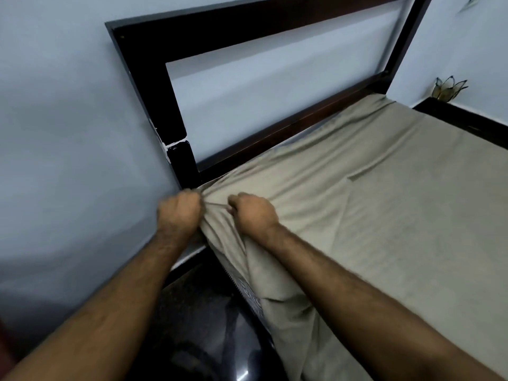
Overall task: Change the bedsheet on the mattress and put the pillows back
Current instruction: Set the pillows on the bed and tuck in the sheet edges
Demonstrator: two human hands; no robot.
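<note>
The beige bedsheet lay across the mattress, wrinkled toward the near head corner and hanging loose down the side — no pillows in view. The dark headboard stood against the wall. At that corner both fists gripped bunched fabric: left hand at the post, right hand just beside it, fingers curled on the cloth. My take: pull taut toward the corner, tuck under evenly, then smooth the diagonal creases.

Bedsheet lies on the bed, headboard behind, wall left.
</note>
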